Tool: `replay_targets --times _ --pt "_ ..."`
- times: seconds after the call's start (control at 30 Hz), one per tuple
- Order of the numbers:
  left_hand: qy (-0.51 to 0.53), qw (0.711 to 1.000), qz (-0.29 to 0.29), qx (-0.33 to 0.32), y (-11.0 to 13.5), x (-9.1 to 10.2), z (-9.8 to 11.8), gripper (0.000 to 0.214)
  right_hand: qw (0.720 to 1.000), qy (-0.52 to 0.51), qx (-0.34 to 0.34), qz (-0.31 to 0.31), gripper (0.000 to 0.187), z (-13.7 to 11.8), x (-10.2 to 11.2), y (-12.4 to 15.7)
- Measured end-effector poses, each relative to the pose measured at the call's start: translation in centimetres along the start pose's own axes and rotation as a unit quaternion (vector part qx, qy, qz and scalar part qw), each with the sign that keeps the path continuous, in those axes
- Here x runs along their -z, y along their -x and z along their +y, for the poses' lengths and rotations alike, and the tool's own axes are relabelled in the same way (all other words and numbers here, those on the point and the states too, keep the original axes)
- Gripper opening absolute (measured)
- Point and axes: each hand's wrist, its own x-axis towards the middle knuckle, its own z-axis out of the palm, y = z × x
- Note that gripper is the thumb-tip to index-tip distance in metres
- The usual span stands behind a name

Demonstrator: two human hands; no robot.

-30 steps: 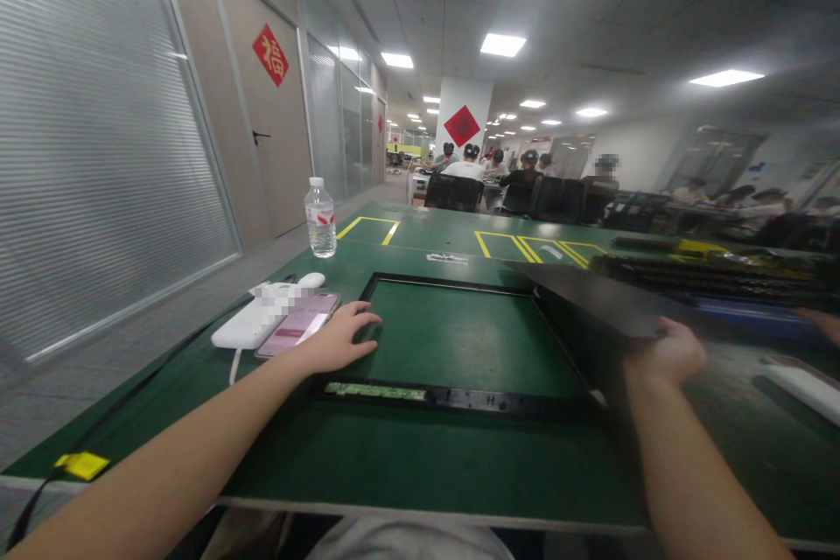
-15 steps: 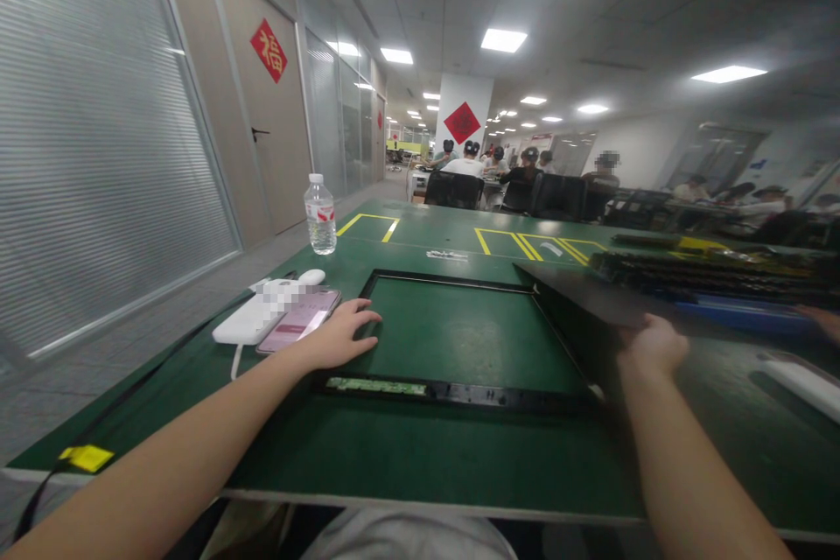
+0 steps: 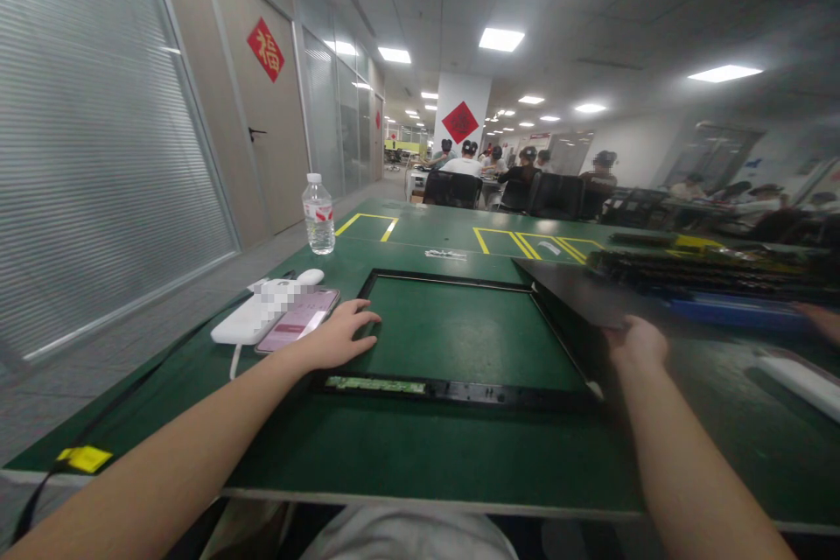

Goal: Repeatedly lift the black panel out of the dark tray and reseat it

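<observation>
One black frame [image 3: 489,395] and one dark panel [image 3: 581,293] on a green worktop [image 3: 407,464]

The black frame lies flat in the middle of the worktop, its near rail roughly parallel to the near edge, with green surface showing through its opening. A green circuit strip [image 3: 377,385] sits in the left part of that rail.

The left hand [image 3: 345,332] is spread wide, thumb parted from the fingers, at the frame's left side; whether it presses on the rail I cannot tell. The right hand [image 3: 638,346] grips the outer side of the dark panel, thumb uppermost, holding it tilted beside the frame's right side. The panel's lower part is too dark to tell whether it touches the frame.

Near the worktop's left edge, a phone [image 3: 298,322] with a lit pinkish screen lies against a white box [image 3: 246,315], and a clear bottle [image 3: 318,214] stands upright farther back. A yellow tag [image 3: 85,458] is on a black strap [image 3: 31,503] at the near left corner. Yellow tape outlines [image 3: 482,241] mark the surface toward the far edge. On the right side are blurred dark parts [image 3: 696,274], a blue tray [image 3: 728,312], a white object [image 3: 801,382] and another person's hand [image 3: 822,317].
</observation>
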Motion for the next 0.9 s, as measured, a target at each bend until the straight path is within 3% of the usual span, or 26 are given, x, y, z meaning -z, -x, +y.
replay_targets --times 0.4,0.77,0.9 --pt "-0.023 1.0 -0.01 -0.003 0.0 -0.2 -0.2 0.049 0.999 0.023 -0.032 0.01 0.024 0.8 0.4 -1.5" --pt "-0.026 0.999 -0.018 -0.003 0.0 -0.1 -0.1 0.05 0.997 0.051 -0.058 -0.011 0.025 1.6 0.7 -2.7" --pt "-0.03 0.999 -0.019 -0.008 0.0 -0.1 -0.1 0.048 0.993 0.044 -0.099 -0.04 0.029 1.8 1.1 -3.8"
